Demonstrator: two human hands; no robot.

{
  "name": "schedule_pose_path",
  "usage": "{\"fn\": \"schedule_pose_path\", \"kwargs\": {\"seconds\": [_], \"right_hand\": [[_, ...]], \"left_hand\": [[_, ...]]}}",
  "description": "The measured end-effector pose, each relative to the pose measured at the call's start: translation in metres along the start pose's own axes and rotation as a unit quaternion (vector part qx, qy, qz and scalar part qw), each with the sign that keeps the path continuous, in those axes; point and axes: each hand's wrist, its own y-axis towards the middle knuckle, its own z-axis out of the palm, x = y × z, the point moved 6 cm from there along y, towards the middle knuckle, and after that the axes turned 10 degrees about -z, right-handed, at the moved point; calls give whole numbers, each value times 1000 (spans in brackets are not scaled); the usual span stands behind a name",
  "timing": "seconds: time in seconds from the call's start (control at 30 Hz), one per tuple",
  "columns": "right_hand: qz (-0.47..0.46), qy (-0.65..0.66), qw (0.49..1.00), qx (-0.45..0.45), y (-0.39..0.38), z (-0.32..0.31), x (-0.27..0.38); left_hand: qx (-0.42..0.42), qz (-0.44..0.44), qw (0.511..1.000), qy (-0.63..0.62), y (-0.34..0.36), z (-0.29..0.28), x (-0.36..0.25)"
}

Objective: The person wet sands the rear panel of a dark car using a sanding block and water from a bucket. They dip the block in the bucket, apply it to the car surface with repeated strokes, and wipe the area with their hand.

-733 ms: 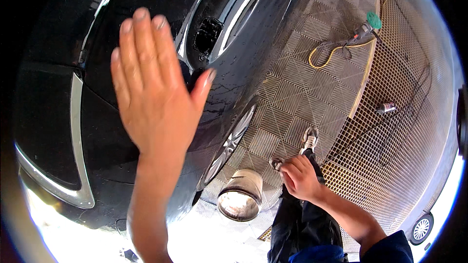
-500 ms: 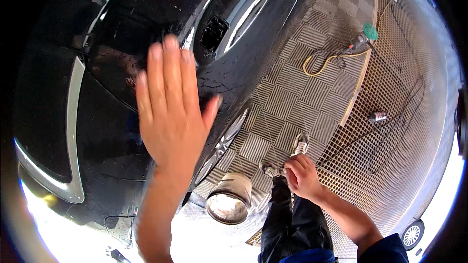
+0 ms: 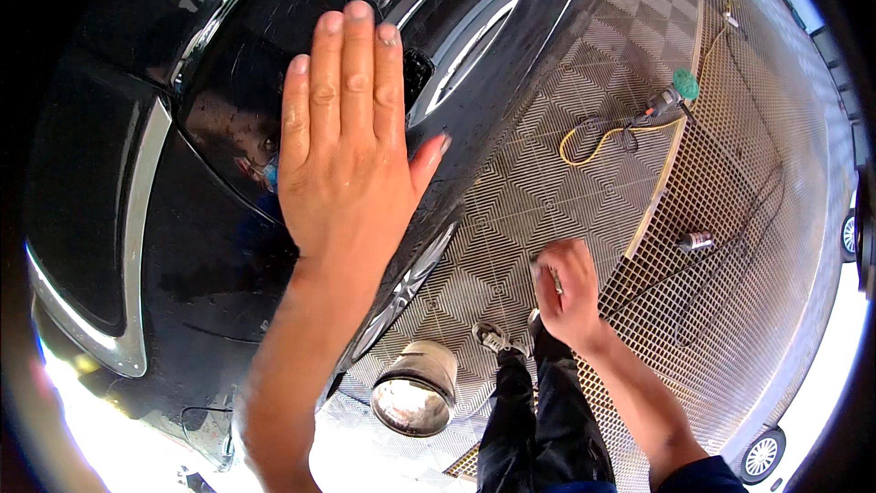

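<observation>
A black car with drops on its glossy paint fills the left side. My left hand is stretched flat over its bodywork, back of the hand up. The four fingers lie together and the thumb stands out to the side. Whether the palm touches the paint cannot be made out. Lower right, away from the car, my right hand hangs above the tiled floor with its fingers curled in. A small dark bit shows between those fingers, too little to name.
A dirty pale bucket stands on the floor by the car's wheel. Farther right are a polisher with a green pad and yellow cord, and a dark bottle on the grating. A dark cable crosses the grating.
My left hand has moved up and to the right over the car. The right hand has risen slightly and turned, its fingers still curled. The view has shifted a little.
</observation>
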Motion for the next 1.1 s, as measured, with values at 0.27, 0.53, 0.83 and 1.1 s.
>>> {"fn": "schedule_pose_path", "kwargs": {"seconds": [0.27,0.53,0.83,1.1], "right_hand": [[-312,-12,940,-139,204,3,21],[-456,-72,866,-194,271,37,32],[-482,-58,855,-183,261,42,37],[-481,-70,854,-183,263,42,43]], "left_hand": [[158,63,985,15,-94,-19,79],[-9,40,998,51,-78,-27,108],[-3,40,997,70,-79,-28,112],[8,48,997,59,-79,-26,112]]}}
